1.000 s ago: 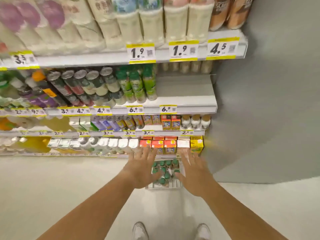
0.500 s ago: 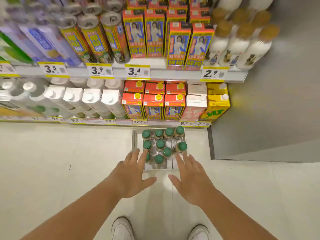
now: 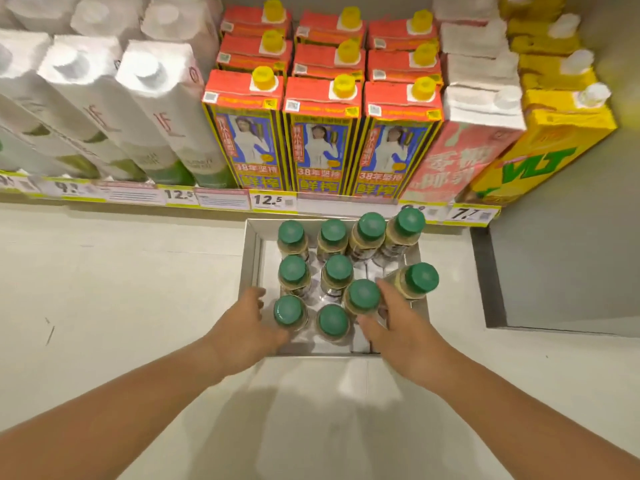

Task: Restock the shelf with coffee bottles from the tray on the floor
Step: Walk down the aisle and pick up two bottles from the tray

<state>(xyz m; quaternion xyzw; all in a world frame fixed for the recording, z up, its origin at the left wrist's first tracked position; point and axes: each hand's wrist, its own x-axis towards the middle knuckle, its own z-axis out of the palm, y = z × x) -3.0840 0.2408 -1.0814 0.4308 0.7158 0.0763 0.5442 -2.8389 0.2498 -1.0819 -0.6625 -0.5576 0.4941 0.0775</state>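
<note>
A shallow grey tray (image 3: 251, 261) sits on the floor against the bottom shelf (image 3: 322, 204) and holds several green-capped coffee bottles standing upright. My left hand (image 3: 246, 327) curls around the front-left coffee bottle (image 3: 290, 312), thumb over the tray's left wall, fingers hidden behind the bottle. My right hand (image 3: 401, 325) wraps a bottle (image 3: 362, 298) in the front right of the tray, thumb on its near side, fingers on its far side. Just beyond those fingers another bottle (image 3: 419, 279) leans to the right.
The bottom shelf carries white cartons (image 3: 145, 109) at left, red-topped cartons with yellow caps (image 3: 322, 133) in the middle, a pink carton (image 3: 464, 147) and a yellow carton (image 3: 540, 147) at right. A grey wall panel (image 3: 561, 265) stands right of the tray. Pale floor (image 3: 121, 289) lies at left.
The camera has dropped much closer to the floor. Both hands moved forward and down from above the tray's near edge into it, and closed around two front bottles.
</note>
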